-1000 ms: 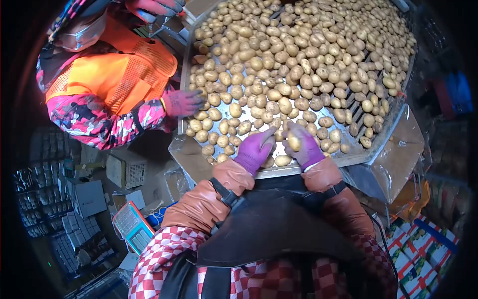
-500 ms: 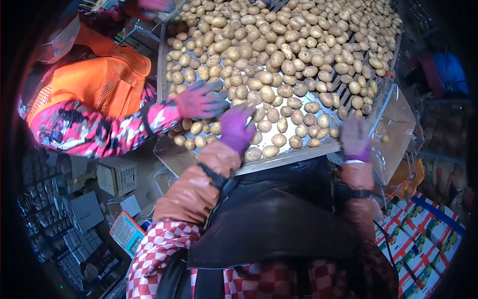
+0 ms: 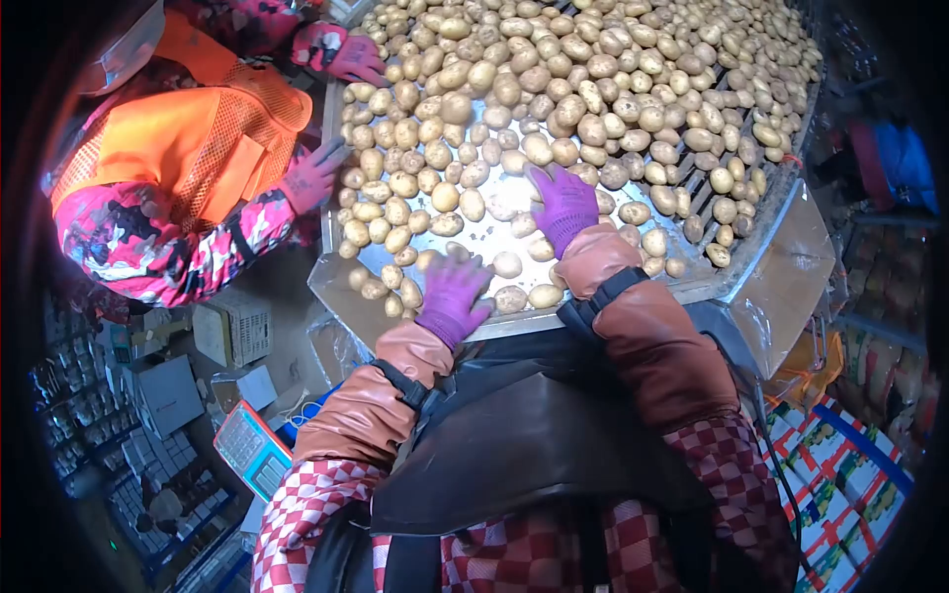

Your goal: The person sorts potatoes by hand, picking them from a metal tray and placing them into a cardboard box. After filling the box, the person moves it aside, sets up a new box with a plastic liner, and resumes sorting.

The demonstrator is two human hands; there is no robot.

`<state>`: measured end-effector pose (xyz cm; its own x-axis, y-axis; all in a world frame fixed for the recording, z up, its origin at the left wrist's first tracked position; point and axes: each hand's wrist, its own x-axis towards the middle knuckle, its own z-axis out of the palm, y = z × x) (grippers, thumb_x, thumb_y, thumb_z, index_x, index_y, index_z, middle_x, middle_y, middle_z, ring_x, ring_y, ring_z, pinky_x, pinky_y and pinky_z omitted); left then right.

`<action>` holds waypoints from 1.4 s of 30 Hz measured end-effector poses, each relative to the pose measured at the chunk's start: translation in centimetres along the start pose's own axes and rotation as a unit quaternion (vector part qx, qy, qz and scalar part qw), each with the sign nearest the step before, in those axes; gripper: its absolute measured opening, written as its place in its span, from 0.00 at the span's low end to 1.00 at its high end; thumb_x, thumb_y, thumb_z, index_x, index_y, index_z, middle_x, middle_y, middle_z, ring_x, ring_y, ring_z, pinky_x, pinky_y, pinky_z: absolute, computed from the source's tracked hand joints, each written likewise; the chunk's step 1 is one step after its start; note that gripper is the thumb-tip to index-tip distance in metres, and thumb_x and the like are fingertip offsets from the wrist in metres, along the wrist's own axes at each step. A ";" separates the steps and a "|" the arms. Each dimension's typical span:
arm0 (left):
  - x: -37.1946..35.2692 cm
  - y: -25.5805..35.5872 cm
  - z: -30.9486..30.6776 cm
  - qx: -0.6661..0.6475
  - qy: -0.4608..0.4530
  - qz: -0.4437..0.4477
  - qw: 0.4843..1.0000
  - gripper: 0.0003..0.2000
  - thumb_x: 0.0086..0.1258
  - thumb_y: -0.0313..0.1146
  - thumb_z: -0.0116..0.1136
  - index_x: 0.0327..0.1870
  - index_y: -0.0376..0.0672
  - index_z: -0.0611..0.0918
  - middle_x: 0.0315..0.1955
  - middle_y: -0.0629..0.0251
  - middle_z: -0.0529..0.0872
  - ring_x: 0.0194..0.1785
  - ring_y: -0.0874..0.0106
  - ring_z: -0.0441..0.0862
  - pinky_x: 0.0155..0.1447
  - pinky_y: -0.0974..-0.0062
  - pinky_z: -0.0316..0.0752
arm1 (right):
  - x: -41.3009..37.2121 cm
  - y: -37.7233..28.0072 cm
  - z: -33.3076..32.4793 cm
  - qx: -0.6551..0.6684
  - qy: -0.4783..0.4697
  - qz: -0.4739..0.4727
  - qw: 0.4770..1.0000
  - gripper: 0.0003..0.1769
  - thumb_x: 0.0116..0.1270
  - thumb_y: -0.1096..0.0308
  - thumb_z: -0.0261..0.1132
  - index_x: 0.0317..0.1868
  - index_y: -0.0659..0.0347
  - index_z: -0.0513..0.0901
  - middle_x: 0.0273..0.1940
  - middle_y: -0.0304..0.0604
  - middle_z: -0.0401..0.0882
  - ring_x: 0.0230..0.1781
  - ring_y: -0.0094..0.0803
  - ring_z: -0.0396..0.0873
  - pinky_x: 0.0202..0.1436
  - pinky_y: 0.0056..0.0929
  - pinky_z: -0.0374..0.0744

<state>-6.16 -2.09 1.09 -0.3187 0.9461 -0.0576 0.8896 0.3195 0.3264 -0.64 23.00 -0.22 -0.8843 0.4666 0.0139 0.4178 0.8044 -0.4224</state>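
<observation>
Many potatoes [image 3: 472,205] lie on a sorting table with a metal surface [image 3: 510,193], heaped more thickly toward the back. My left hand [image 3: 455,296], in a purple glove, is over the table's near edge, its fingers spread beside a few potatoes. Farther in and to the right, my right hand [image 3: 566,208] reaches among the potatoes in a matching glove. Its fingers extend forward with the thumb apart, and I see no potato in its grasp. The fingertips of both hands are partly blurred or hidden.
A co-worker in an orange vest [image 3: 198,128] stands at the left, one gloved hand [image 3: 314,176] beside the table rim. Slatted bars [image 3: 707,212] show at the right. Below are a scale [image 3: 253,452], a crate [image 3: 232,331] and printed boxes [image 3: 840,499].
My right hand has moved from the right edge inward to the left, among the potatoes. My left hand has drawn back toward the near edge. The co-worker's hand has pulled away left.
</observation>
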 end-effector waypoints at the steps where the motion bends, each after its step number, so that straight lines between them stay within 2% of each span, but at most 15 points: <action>1: 0.1 -0.3 0.2 -0.035 -0.037 0.024 0.998 0.26 0.52 0.43 0.64 0.56 0.50 0.77 0.55 0.56 0.76 0.62 0.55 0.68 0.63 0.53 0.62 | 0.3 0.0 -0.1 -0.006 -0.013 0.004 1.000 0.32 0.56 0.62 0.67 0.64 0.46 0.74 0.55 0.51 0.77 0.54 0.46 0.76 0.58 0.41 0.75; 2: -0.4 -0.2 0.3 -0.076 0.017 0.070 0.995 0.26 0.52 0.42 0.63 0.55 0.48 0.77 0.52 0.56 0.78 0.60 0.54 0.71 0.61 0.54 0.65 | 0.3 0.0 -0.2 -0.012 -0.028 0.009 0.999 0.32 0.55 0.62 0.67 0.64 0.47 0.74 0.56 0.51 0.76 0.54 0.47 0.77 0.58 0.39 0.75; 5: -1.7 -1.2 -1.0 -0.099 0.010 -0.153 0.983 0.23 0.56 0.41 0.62 0.54 0.47 0.79 0.52 0.55 0.80 0.56 0.52 0.75 0.59 0.53 0.67 | -0.1 1.6 -1.0 0.215 -0.029 0.071 0.974 0.30 0.58 0.63 0.66 0.64 0.47 0.74 0.55 0.49 0.77 0.53 0.45 0.78 0.56 0.39 0.76; 6: -3.1 -3.0 1.0 -0.012 0.138 -0.141 0.980 0.19 0.56 0.40 0.62 0.50 0.46 0.81 0.46 0.54 0.83 0.49 0.52 0.79 0.53 0.56 0.72 | -0.4 3.3 0.5 0.344 0.030 0.016 0.938 0.28 0.61 0.65 0.65 0.64 0.51 0.74 0.55 0.46 0.77 0.55 0.40 0.78 0.56 0.38 0.77; 7: -3.6 -3.7 0.9 -0.039 0.128 -0.177 0.975 0.19 0.57 0.40 0.62 0.49 0.45 0.82 0.44 0.54 0.83 0.48 0.53 0.80 0.52 0.56 0.73 | -1.1 3.2 -1.0 0.572 -0.090 0.175 0.796 0.28 0.66 0.66 0.61 0.67 0.54 0.70 0.56 0.48 0.76 0.60 0.39 0.76 0.58 0.36 0.77; 9: -4.0 -4.7 0.7 -0.088 0.106 -0.247 0.959 0.17 0.58 0.39 0.62 0.48 0.44 0.82 0.41 0.55 0.85 0.45 0.54 0.81 0.50 0.57 0.74 | -2.8 2.8 -4.4 0.764 -0.099 0.228 0.595 0.28 0.69 0.71 0.54 0.70 0.53 0.66 0.55 0.53 0.76 0.55 0.44 0.79 0.55 0.34 0.80; 12: 0.9 -4.3 -1.5 -0.082 0.219 -0.137 0.963 0.16 0.61 0.37 0.59 0.49 0.43 0.82 0.40 0.55 0.85 0.45 0.54 0.82 0.49 0.55 0.74 | -4.6 2.6 -2.0 0.897 -0.086 0.203 0.384 0.27 0.73 0.67 0.51 0.72 0.52 0.62 0.59 0.57 0.73 0.55 0.51 0.78 0.58 0.42 0.80; 15: 6.9 -6.0 0.2 0.009 0.320 -0.135 0.938 0.18 0.62 0.37 0.58 0.54 0.46 0.79 0.45 0.55 0.83 0.46 0.53 0.81 0.47 0.52 0.74 | -5.6 2.8 -0.1 0.920 -0.154 0.213 0.291 0.26 0.74 0.64 0.51 0.72 0.53 0.62 0.63 0.60 0.70 0.57 0.53 0.76 0.59 0.46 0.79; 16: 8.1 -5.5 -0.5 -0.008 0.187 -0.242 0.952 0.19 0.61 0.39 0.60 0.54 0.47 0.79 0.47 0.51 0.82 0.47 0.52 0.81 0.52 0.55 0.75 | -5.8 2.2 -0.6 0.924 -0.155 0.224 0.270 0.27 0.74 0.63 0.52 0.72 0.52 0.62 0.66 0.61 0.67 0.59 0.53 0.75 0.61 0.47 0.78; 26: 8.6 -5.5 -1.8 -0.008 -0.124 -0.319 0.939 0.20 0.64 0.43 0.60 0.56 0.51 0.75 0.44 0.50 0.83 0.49 0.53 0.82 0.49 0.54 0.77 | -6.7 1.3 -1.6 0.909 -0.090 0.272 0.303 0.24 0.75 0.57 0.54 0.68 0.51 0.68 0.64 0.56 0.69 0.62 0.50 0.72 0.63 0.45 0.75; 31: 9.1 -7.2 -2.3 -0.046 -0.094 -0.299 0.949 0.28 0.63 0.50 0.59 0.65 0.56 0.70 0.40 0.48 0.86 0.45 0.49 0.83 0.50 0.56 0.76 | -7.8 1.6 -1.1 0.865 -0.088 0.335 0.363 0.24 0.75 0.53 0.55 0.67 0.48 0.67 0.60 0.49 0.71 0.58 0.50 0.75 0.60 0.47 0.77; 32: 8.4 -7.7 -2.7 -0.089 -0.097 -0.317 0.939 0.29 0.64 0.50 0.58 0.66 0.55 0.69 0.44 0.47 0.85 0.47 0.48 0.83 0.52 0.55 0.75 | -8.1 2.7 -0.1 0.877 -0.106 0.347 0.314 0.25 0.75 0.53 0.54 0.68 0.47 0.66 0.63 0.49 0.68 0.56 0.50 0.75 0.60 0.47 0.77; 37: 4.9 -4.1 -2.5 -0.314 0.149 -0.320 0.882 0.27 0.67 0.46 0.56 0.65 0.44 0.70 0.51 0.44 0.82 0.53 0.50 0.80 0.54 0.57 0.74 | -9.5 2.5 -1.9 0.825 -0.104 0.329 0.448 0.27 0.75 0.59 0.54 0.71 0.54 0.62 0.63 0.53 0.70 0.62 0.51 0.72 0.64 0.46 0.74; 41: 2.7 1.8 -0.4 0.099 0.078 0.023 0.992 0.30 0.55 0.47 0.64 0.61 0.48 0.75 0.58 0.54 0.77 0.63 0.50 0.71 0.68 0.52 0.61 | -9.3 -0.4 -4.0 0.750 -0.111 0.274 0.592 0.29 0.75 0.63 0.53 0.73 0.57 0.59 0.62 0.49 0.70 0.63 0.43 0.71 0.63 0.42 0.74; 42: 2.5 1.4 -0.3 0.075 0.058 0.011 0.995 0.30 0.55 0.48 0.64 0.60 0.49 0.76 0.58 0.54 0.77 0.64 0.51 0.70 0.69 0.54 0.59 | -9.0 -0.9 -4.5 0.713 -0.111 0.263 0.640 0.29 0.74 0.65 0.53 0.74 0.58 0.59 0.62 0.48 0.71 0.64 0.40 0.71 0.63 0.41 0.74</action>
<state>-5.81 0.71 1.69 -0.3264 0.9433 0.0598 0.9327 0.3112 0.1820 7.86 19.75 4.15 -0.7729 0.3446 -0.5328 0.1941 -0.6710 -0.7156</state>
